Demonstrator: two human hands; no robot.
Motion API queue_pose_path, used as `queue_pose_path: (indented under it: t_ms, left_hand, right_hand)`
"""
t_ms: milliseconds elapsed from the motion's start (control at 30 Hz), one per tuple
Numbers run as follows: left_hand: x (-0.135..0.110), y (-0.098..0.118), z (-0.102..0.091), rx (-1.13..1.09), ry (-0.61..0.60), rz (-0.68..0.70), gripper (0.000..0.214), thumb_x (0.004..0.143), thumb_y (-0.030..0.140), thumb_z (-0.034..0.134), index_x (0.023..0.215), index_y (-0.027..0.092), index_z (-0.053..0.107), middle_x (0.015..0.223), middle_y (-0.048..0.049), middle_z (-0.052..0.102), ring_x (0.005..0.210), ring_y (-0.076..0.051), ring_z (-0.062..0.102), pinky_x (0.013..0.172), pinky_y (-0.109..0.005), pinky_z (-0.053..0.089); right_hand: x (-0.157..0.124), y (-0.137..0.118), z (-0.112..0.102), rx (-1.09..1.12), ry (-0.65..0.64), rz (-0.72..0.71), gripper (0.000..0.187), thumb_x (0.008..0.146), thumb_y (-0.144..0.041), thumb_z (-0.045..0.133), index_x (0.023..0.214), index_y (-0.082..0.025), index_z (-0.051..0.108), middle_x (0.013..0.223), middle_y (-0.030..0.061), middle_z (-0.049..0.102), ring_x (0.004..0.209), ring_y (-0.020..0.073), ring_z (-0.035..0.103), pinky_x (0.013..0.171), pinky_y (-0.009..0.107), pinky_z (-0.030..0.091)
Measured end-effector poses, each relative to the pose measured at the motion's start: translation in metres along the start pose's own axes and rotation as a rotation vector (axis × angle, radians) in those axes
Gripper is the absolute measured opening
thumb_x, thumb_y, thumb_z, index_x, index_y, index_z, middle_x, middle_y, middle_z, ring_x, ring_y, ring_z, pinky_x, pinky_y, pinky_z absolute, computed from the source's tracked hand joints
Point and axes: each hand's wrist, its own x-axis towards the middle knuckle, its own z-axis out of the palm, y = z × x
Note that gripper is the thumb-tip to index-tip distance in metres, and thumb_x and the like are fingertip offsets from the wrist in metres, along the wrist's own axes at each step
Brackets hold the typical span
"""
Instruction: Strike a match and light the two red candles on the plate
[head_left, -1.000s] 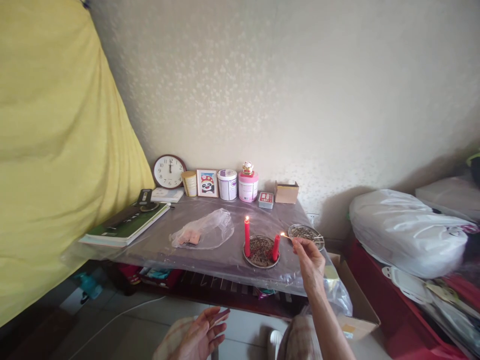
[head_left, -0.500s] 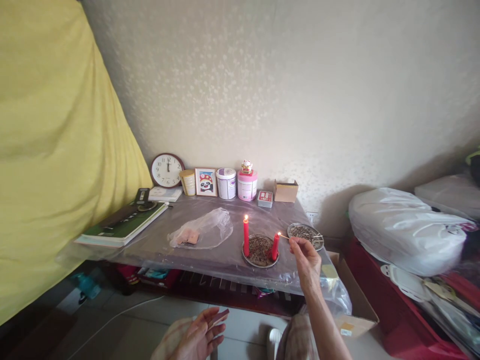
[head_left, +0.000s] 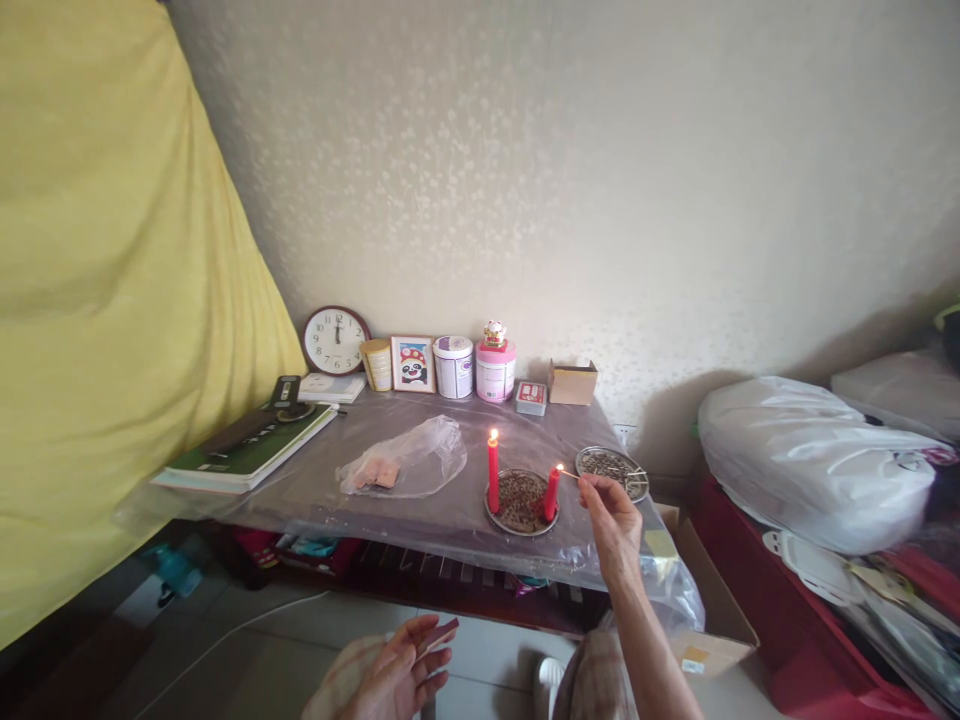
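Note:
Between thumb and fingertips, my right hand [head_left: 611,515] pinches a thin matchstick [head_left: 569,474]. Its tip meets the wick of the shorter red candle [head_left: 551,493], where a small flame shows. A taller red candle [head_left: 493,475] burns at the left side of the same round metal plate [head_left: 523,534], which is covered in dark grains. Low in the view, my left hand [head_left: 412,665] is palm up with curled fingers, holding a small dark reddish matchbox [head_left: 437,636] against the thumb. Part of that box is hidden by the thumb.
Behind the right hand lies a second round plate [head_left: 611,462] with several used matchsticks. A clear plastic bag [head_left: 427,455] with pinkish pieces rests left of the candles. Along the wall stand a clock [head_left: 335,340], a picture frame [head_left: 413,363], tubs and an open cardboard box [head_left: 573,382].
Almost nothing differs. Both hands keep their places, and the match stays at the shorter candle's wick; the whole view has shifted very slightly.

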Motion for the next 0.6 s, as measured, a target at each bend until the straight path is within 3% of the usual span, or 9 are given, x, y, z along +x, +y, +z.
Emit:
queue_pose_path:
  t_ms: [600]
  left_hand:
    - [0.0008,-0.0003,-0.0029,-0.012,-0.018,0.011,0.032,0.066,0.032,0.085,0.094,0.018,0.078,0.107,-0.014,0.08,0.089,-0.024,0.071,0.084,-0.037,0.052]
  right_hand:
    - [-0.001,-0.0061,0.001,0.022,0.007,0.023,0.037,0.06,-0.052,0.08,0.074,-0.018,0.072,0.067,0.0004,0.066,0.061,0.0151,0.054,0.059,0.029,0.046]
